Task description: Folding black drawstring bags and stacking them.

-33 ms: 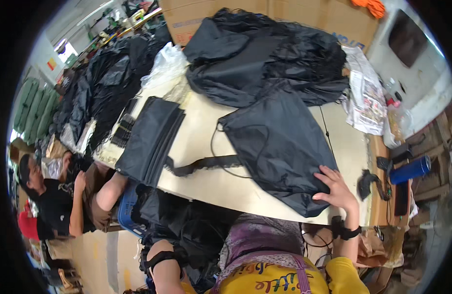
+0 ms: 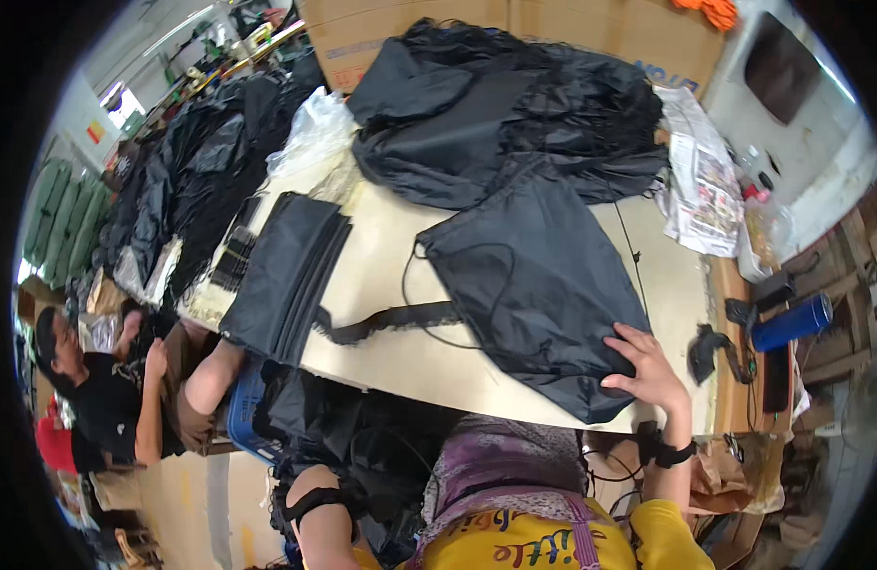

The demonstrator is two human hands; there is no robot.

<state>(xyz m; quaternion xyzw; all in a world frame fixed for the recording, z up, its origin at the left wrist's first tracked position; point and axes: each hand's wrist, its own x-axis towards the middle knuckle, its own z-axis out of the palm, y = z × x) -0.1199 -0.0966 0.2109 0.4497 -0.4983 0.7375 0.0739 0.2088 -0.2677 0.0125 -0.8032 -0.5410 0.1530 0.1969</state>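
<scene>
A black drawstring bag (image 2: 543, 285) lies flat on the pale table, its thin cord looped out to the left. My right hand (image 2: 648, 370), fingers apart, rests on the bag's lower right edge. My left hand (image 2: 315, 477) is down below the table's front edge beside a heap of black fabric (image 2: 372, 427); its fingers are hidden. On the left of the table lies a folded stack of black fabric pieces (image 2: 286, 275). A frayed black strip (image 2: 391, 321) runs between the stack and the bag.
A large black fabric pile (image 2: 476, 123) covers the table's back, before a cardboard box (image 2: 410, 19). A blue bottle (image 2: 792, 323) lies at the right, near a black fabric scrap (image 2: 707, 353). Another person (image 2: 106, 389) sits at the left beside a blue crate (image 2: 246, 413).
The whole view has shifted slightly, so the table and its things appear a little further left. My right hand stays on the bag.
</scene>
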